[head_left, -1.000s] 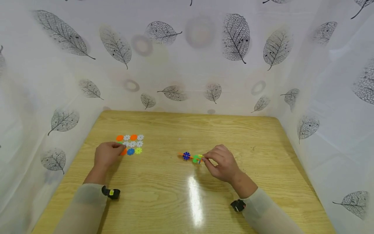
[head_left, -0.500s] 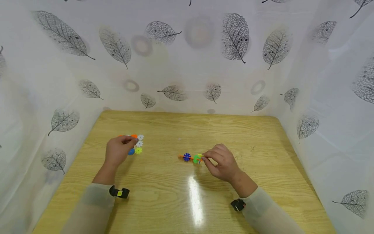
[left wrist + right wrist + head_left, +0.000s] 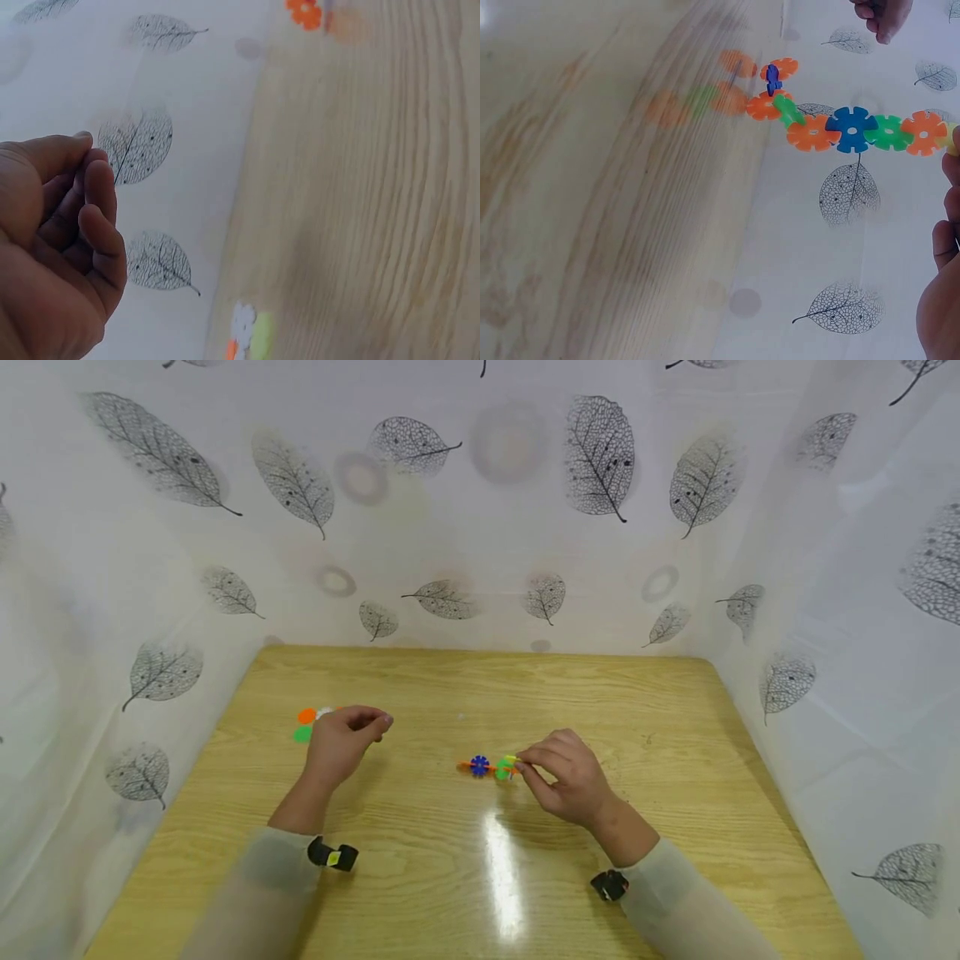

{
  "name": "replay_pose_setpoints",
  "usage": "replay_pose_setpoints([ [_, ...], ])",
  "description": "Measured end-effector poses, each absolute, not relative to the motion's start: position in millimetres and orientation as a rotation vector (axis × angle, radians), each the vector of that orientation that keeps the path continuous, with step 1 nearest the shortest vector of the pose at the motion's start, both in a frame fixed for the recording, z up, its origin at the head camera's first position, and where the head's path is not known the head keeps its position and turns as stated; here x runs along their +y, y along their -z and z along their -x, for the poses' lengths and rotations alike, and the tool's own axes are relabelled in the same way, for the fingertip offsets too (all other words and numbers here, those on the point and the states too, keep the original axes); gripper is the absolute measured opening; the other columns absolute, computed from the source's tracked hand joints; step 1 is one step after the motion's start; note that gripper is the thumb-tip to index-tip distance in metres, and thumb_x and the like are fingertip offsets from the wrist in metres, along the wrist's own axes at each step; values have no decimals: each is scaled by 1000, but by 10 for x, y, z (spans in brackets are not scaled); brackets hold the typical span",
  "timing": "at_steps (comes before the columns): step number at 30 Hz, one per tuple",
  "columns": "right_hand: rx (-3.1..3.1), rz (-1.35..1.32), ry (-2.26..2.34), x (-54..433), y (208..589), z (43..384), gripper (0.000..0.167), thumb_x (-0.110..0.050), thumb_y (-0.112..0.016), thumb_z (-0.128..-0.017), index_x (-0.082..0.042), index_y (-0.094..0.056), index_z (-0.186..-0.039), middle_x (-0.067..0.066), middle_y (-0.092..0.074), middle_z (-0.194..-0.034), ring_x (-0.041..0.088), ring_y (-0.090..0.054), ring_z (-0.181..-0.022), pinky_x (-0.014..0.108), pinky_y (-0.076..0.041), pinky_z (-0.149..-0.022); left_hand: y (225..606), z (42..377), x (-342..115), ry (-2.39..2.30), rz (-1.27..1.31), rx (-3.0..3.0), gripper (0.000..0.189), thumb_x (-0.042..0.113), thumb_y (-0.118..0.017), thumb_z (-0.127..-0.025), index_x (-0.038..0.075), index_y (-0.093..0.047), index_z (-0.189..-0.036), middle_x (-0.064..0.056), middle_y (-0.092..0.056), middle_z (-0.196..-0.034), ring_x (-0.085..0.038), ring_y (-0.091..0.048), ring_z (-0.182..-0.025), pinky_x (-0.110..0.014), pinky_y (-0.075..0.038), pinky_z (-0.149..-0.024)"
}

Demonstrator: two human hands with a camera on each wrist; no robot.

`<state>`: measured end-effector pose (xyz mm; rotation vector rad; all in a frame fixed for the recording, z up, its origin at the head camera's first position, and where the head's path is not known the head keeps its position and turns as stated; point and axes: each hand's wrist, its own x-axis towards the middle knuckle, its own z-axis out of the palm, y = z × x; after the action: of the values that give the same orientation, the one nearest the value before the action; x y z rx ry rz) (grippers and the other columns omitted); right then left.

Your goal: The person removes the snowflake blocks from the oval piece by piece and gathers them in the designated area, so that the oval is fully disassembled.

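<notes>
In the head view, my right hand (image 3: 564,779) pinches the end of a chain of notched plastic interlocking discs (image 3: 480,766), lifted off the table. The right wrist view shows the chain (image 3: 853,120) in orange, blue and green, with a yellow disc (image 3: 948,138) at my fingers. My left hand (image 3: 341,747) hovers over the table between the chain and a group of loose discs. Its fingers are curled in the left wrist view, thumb tip meeting the forefinger, and no disc shows between them. Loose orange (image 3: 307,716) and green discs (image 3: 303,734) lie left of that hand, which covers others.
A wood-grain table (image 3: 420,868) stretches between curtains (image 3: 480,535) printed with leaves at the back and sides. Each wrist wears a black strap, such as the left strap (image 3: 332,856). A bright glare streak lies on the tabletop.
My left hand has moved right, away from the loose discs, uncovering the green one and covering those farther right. My right hand keeps its grip on the chain, nearly still.
</notes>
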<state>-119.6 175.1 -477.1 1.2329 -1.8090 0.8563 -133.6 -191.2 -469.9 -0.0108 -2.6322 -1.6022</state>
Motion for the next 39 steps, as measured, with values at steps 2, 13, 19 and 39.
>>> replay_pose_setpoints([
  [2, -1811, -1234, -855, 1750, 4772, 1193, 7, -8, -79, -90, -2, -78, -94, 5, -76, -87, 19, -65, -69, 38, -49, -63, 4717, 1334, -1833, 1652, 44, -2632, 35, 43, -76, -96, 11, -79, -109, -10, -76, -98, -31, -72, -87, -33, -57, -71],
  [13, -1810, -1236, -856, 1737, 4787, 1187, 7, -9, -77, -91, -3, -78, -93, 4, -76, -87, 18, -66, -70, 37, -49, -62, 4748, 1320, -1406, 1860, 247, -2562, 23, 34, -78, -95, 12, -80, -104, -10, -76, -95, -30, -70, -83, -44, -58, -76],
  [19, -1819, -1234, -846, 1725, 4784, 1181, 10, -12, -76, -94, -3, -78, -94, 4, -76, -88, 18, -66, -70, 38, -50, -63, 4752, 1285, -1206, 1883, 385, -2559, 16, 31, -78, -96, 15, -80, -100, -13, -73, -88, -45, -66, -84, -31, -54, -66],
  [39, -1825, -1249, -817, 1711, 4754, 1175, 11, -11, -72, -94, -2, -78, -96, 3, -76, -89, 18, -65, -69, 38, -50, -63, 4709, 1226, -733, 1794, 892, -2463, 10, 16, -81, -93, 15, -81, -102, 4, -75, -97, -13, -68, -81, -34, -50, -64],
])
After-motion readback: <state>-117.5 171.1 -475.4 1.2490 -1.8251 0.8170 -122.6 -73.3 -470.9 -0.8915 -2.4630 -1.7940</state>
